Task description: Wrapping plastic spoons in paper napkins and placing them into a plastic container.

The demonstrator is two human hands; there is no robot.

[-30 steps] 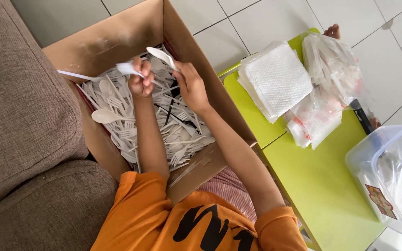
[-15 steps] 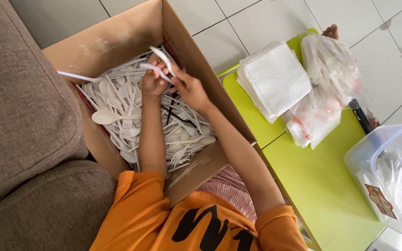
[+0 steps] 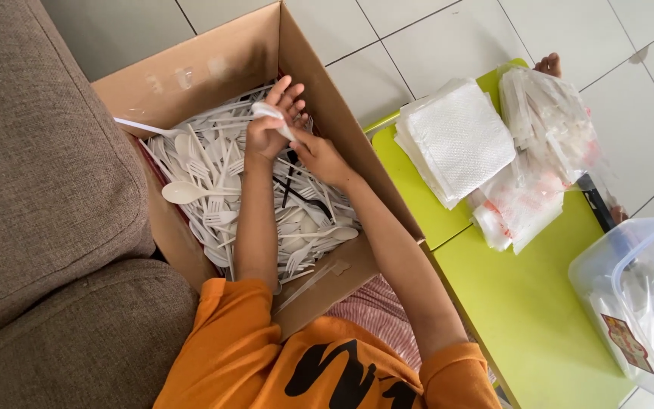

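White plastic spoon (image 3: 272, 117) is held above the heap of white plastic cutlery (image 3: 228, 204) that fills the open cardboard box (image 3: 213, 64), toward the box's far end. Left hand (image 3: 272, 125) has its fingers (image 3: 285, 95) partly curled around the spoon's upper part, the outer fingers spread and raised. Right hand (image 3: 319, 155) sits just beside the left, touching or nearly touching it, its fingers closed toward the spoon's lower part; whether they actually pinch the spoon cannot be told from this view. Both forearms reach into the box from the person's orange shirt (image 3: 266, 363) at the lower edge. The heap consists of spoons and forks lying crossed in all directions, with one large spoon (image 3: 187, 192) at its left margin and a few dark pieces (image 3: 289, 185) near the middle. The box rests against a brown sofa (image 3: 47, 189) on the left. To the right stands a green bench (image 3: 524, 303) carrying a stack of white paper napkins (image 3: 459, 140), a pile of clear plastic packets (image 3: 543, 148) and, at its near right corner, a clear plastic container (image 3: 637, 295). Pale floor tiles (image 3: 448, 38) show beyond the box and bench.
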